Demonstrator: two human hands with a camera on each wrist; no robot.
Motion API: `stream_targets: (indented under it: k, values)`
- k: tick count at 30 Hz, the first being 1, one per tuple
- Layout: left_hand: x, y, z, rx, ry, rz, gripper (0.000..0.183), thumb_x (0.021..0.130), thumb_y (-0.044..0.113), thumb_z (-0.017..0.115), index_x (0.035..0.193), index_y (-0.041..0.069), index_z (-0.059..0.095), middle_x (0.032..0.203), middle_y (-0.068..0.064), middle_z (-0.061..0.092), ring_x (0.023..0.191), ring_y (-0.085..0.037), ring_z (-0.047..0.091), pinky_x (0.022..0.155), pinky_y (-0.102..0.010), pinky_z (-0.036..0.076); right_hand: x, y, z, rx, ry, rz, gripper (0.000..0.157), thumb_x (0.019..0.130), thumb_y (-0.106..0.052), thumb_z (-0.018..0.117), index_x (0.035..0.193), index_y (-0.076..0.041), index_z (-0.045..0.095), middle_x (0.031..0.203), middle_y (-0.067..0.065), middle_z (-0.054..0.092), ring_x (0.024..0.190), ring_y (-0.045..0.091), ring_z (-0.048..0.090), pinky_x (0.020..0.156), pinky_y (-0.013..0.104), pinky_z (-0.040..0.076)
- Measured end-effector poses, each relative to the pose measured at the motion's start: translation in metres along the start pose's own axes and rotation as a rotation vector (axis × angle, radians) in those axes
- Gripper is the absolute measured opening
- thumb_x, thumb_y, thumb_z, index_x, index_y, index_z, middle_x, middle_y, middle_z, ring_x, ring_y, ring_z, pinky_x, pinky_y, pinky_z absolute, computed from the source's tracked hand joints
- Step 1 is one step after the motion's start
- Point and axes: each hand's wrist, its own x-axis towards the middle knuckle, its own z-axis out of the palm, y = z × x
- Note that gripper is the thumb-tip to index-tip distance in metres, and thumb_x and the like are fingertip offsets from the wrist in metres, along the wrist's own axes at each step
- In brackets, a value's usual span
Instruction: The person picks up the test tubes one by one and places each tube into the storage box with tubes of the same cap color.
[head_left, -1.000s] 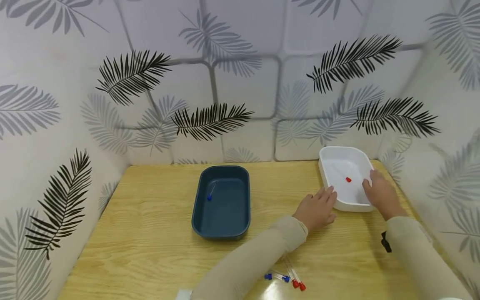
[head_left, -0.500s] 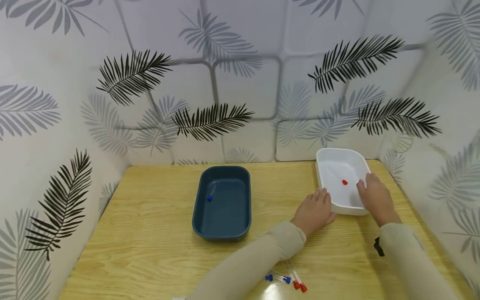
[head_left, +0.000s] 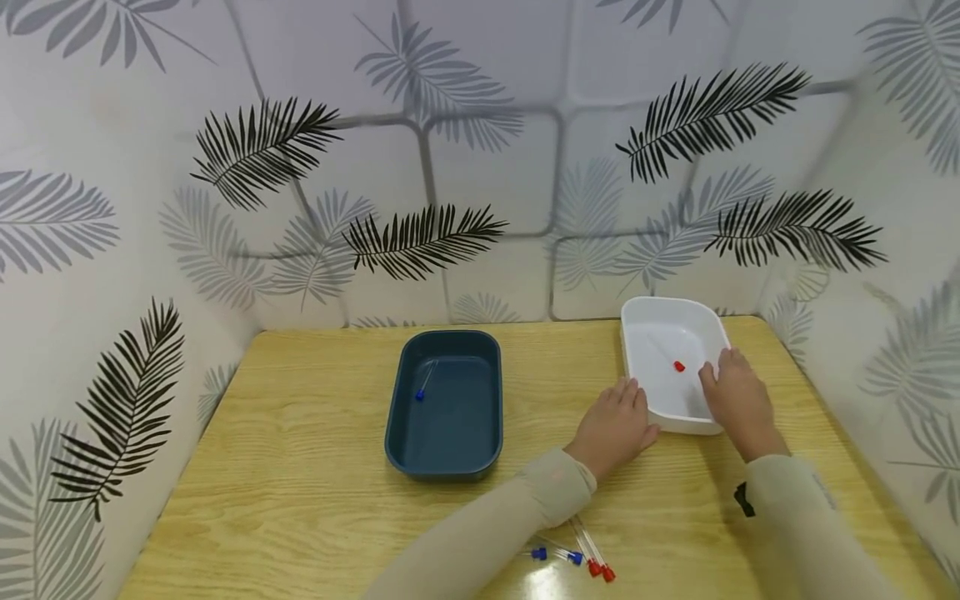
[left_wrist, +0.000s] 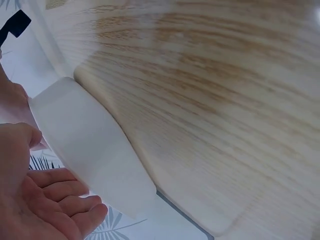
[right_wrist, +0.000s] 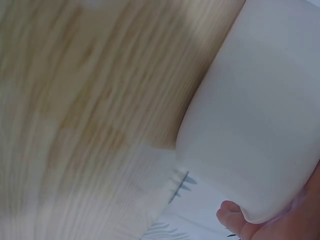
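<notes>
A white plastic tray stands at the table's back right, with one clear, thin tube with a red cap lying in it. My left hand touches the tray's left front corner with its fingers extended; in the left wrist view the palm shows beside the rim. At the tray's right side, my right hand grips the rim, thumb toward the inside. The right wrist view shows a fingertip bent at the rim of the tray's wall.
A dark blue tray, with a blue-capped tube inside, stands at the table's middle. Near the front edge lie several capped tubes, with blue caps and red caps. A leaf-patterned cloth hangs around the wooden table.
The white tray has slid left and slightly toward me, both hands moving with it. The red-capped tube inside has travelled along. The blue tray has stayed in place.
</notes>
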Motion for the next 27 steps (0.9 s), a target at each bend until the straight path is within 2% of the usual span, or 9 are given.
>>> stream_targets:
  k: [9,17,23,27]
  values:
    - [-0.019,-0.01,-0.007,-0.025,0.024,-0.005,0.053,0.098,0.046,0.035,0.124,0.004,0.056,0.128,-0.009,0.055,0.122,-0.019,0.048,0.1,-0.029,0.037,-0.011,-0.019,0.005,0.017,0.007,0.021,0.06,0.097,-0.023,0.04,0.133,0.023,0.026,0.136,0.041,0.025,0.122,0.054,0.029,0.098,0.061,0.026]
    - [-0.037,-0.018,-0.012,-0.086,0.032,-0.019,0.051,0.096,0.043,0.042,0.123,0.002,0.056,0.126,-0.011,0.056,0.121,-0.021,0.049,0.1,-0.03,0.038,-0.016,-0.032,0.01,0.037,0.025,-0.012,0.057,0.097,-0.021,0.042,0.134,0.02,0.028,0.137,0.039,0.027,0.125,0.052,0.029,0.098,0.059,0.026]
    - [-0.047,-0.022,-0.011,-0.097,0.027,-0.016,0.052,0.097,0.043,0.041,0.125,0.002,0.054,0.127,-0.011,0.055,0.122,-0.021,0.047,0.101,-0.03,0.036,-0.019,-0.041,0.014,0.037,0.072,-0.049,0.054,0.095,-0.019,0.043,0.131,0.021,0.033,0.134,0.039,0.031,0.122,0.052,0.033,0.097,0.059,0.03]
    - [-0.055,-0.024,-0.01,-0.099,0.048,-0.017,0.05,0.096,0.041,0.044,0.124,0.002,0.055,0.125,-0.011,0.055,0.121,-0.021,0.048,0.1,-0.029,0.037,-0.022,-0.047,0.016,0.035,0.076,-0.061,0.055,0.095,-0.019,0.043,0.132,0.02,0.033,0.136,0.037,0.031,0.124,0.05,0.033,0.098,0.058,0.03]
